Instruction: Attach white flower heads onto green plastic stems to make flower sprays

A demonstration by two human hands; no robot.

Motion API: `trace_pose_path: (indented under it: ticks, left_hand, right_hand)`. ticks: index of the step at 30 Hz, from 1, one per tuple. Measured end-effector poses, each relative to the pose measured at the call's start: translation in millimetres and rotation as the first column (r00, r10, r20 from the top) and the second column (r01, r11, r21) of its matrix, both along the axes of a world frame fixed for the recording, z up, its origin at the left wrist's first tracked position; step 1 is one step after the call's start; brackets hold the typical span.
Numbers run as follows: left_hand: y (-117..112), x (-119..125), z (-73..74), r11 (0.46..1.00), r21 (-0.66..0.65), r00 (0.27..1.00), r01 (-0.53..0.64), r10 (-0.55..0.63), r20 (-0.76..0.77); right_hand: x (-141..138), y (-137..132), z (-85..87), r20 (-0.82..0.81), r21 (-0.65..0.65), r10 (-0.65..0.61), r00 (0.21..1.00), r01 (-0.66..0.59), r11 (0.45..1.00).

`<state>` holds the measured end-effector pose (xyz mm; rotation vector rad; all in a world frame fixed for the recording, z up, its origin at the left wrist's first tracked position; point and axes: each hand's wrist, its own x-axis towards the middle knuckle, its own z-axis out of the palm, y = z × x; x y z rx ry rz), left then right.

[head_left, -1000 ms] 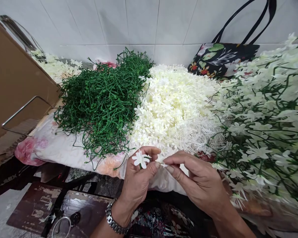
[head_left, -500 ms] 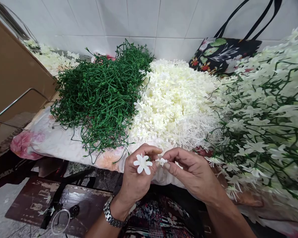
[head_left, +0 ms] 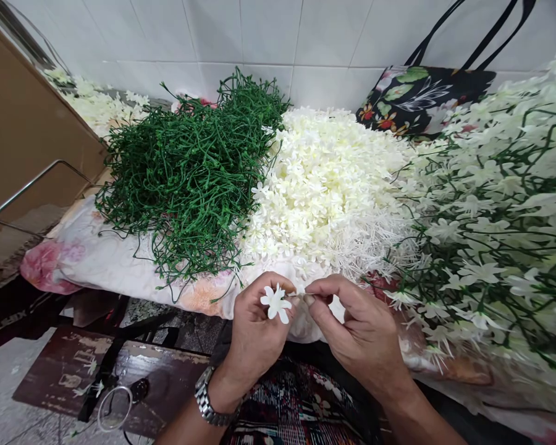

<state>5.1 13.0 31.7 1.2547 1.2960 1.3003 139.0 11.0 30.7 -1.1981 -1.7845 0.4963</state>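
My left hand (head_left: 254, 327), with a metal watch on its wrist, is closed round a small stem that carries a white plastic flower (head_left: 276, 302) above the fingers. My right hand (head_left: 359, 330) pinches a small white piece at the left hand's fingertips, where thumbs and forefingers meet. Both hands hover at the near edge of a floral cloth (head_left: 106, 262). Just beyond them lies a heap of loose white flowers (head_left: 327, 185), and to its left a heap of green plastic stems (head_left: 189, 170).
Assembled sprays of white flowers on green stems (head_left: 495, 216) fill the right side. A black floral bag (head_left: 417, 99) leans on the tiled wall. A brown cardboard box (head_left: 23, 130) stands at the left. A dark stool (head_left: 120, 383) with a ring lies below.
My hands have drawn closer together and shifted slightly right. The white flower in my left hand has turned and risen a little. The view has tilted slightly.
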Motion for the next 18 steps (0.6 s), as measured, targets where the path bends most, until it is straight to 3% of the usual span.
trace_pose_path:
  ticks: [8, 13, 18]
  left_hand:
    - [-6, -5, -13.0, 0.996, -0.068, 0.973, 0.058, -0.041, 0.226]
    - [-1, -4, -14.4, 0.982, -0.182, 0.912, 0.054, 0.026, 0.409]
    - [3, -1, -14.1, 0.967, -0.245, 0.885, 0.066, 0.056, 0.461]
  right_hand:
    - [-4, 0, -1.3, -0.018, 0.035, -0.033, 0.999, 0.033, 0.999]
    - [-4, 0, -3.3, -0.07, -0.061, -0.043, 0.997, 0.039, 0.997]
    - [-4, 1, -2.5, -0.11, -0.112, -0.018, 0.994, 0.006, 0.994]
